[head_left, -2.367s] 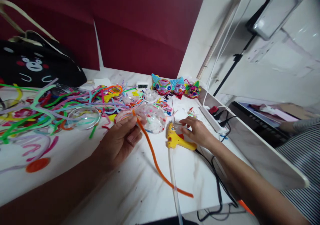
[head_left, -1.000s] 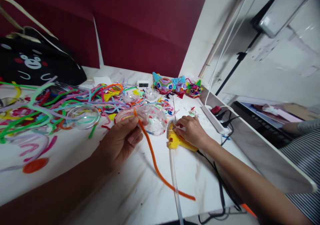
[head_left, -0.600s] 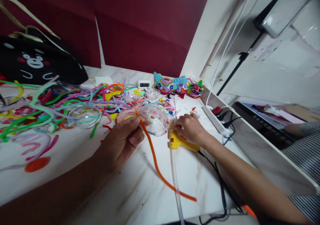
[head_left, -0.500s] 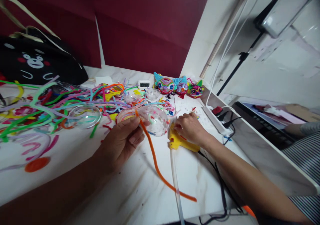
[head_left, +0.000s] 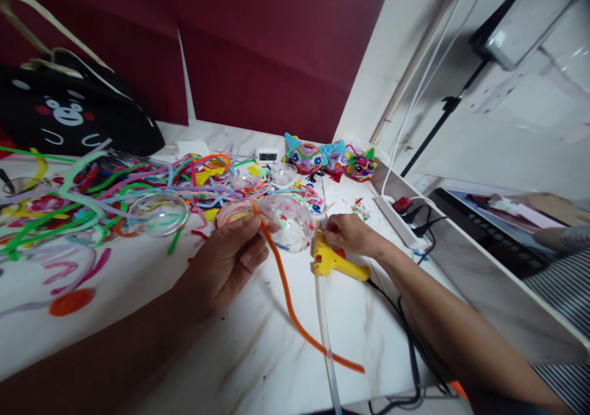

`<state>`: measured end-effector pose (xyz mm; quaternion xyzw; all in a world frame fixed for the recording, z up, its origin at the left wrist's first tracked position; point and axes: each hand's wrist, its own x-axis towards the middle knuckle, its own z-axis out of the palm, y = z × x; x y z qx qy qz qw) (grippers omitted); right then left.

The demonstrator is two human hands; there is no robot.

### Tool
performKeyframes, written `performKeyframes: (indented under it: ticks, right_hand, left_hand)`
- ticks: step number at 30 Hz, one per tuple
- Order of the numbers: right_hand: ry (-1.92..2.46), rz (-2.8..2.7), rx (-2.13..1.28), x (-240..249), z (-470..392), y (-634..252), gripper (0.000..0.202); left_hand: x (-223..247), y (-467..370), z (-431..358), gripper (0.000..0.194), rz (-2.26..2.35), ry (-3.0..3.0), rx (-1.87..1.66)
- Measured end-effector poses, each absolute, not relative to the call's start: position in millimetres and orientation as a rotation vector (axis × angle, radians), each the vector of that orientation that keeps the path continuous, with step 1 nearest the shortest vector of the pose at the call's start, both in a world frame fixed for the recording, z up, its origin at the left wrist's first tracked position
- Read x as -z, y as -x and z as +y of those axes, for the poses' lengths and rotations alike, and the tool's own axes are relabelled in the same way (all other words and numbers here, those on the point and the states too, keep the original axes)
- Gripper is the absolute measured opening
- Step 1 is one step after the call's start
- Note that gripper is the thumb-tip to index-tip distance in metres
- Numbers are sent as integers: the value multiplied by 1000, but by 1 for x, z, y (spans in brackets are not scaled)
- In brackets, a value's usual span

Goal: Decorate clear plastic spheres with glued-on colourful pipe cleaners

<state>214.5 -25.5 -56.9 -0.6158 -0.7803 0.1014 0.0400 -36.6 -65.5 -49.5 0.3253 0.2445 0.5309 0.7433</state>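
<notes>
Pinched between the thumb and finger of my left hand (head_left: 235,255) is an orange pipe cleaner (head_left: 286,292), its long end curving down to the right. My right hand (head_left: 348,233) is closed, fingers curled, just beside the front end of a yellow hot glue gun (head_left: 338,264). Whatever those fingers may hold is hidden. The gun lies on the table with a long clear glue stick (head_left: 324,329) out of its back, and the pipe cleaner crosses over that stick. Behind my left fingertips sits a clear plastic dome (head_left: 292,224) with coloured specks.
Tangled pipe cleaners (head_left: 106,200) and a clear round lid (head_left: 159,215) cover the left. Decorated animal faces (head_left: 306,157) stand at the back beside a small digital clock (head_left: 267,155). A power strip (head_left: 401,224) runs along the right edge. At far right is another person's striped sleeve (head_left: 562,280).
My right hand has shifted slightly up and away from the glue gun, uncovering more of its body. My left hand still grips the orange pipe cleaner in nearly the same place.
</notes>
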Motion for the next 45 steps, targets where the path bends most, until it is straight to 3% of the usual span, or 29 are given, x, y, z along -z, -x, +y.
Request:
performKeyframes:
  ticks: [5, 15, 21, 30, 45]
  right_hand:
    - [1729, -2157, -574, 66, -18, -232, 17]
    - [1572, -1736, -745, 65, -6, -269, 32]
    - [1594, -1572, -700, 65, 1, -296, 34]
    - [1673, -1425, -503, 67, 22, -328, 26]
    - [1734, -1393, -173, 86, 27, -344, 15]
  left_hand:
    - [49, 36, -67, 12, 539, -693, -1167]
    - [49, 37, -66, 26, 558, -685, -1164]
    - [50, 38, -66, 30, 569, -717, -1178]
    - [51, 39, -66, 15, 537, -722, -1182]
    - [49, 37, -69, 15, 532, -685, -1172]
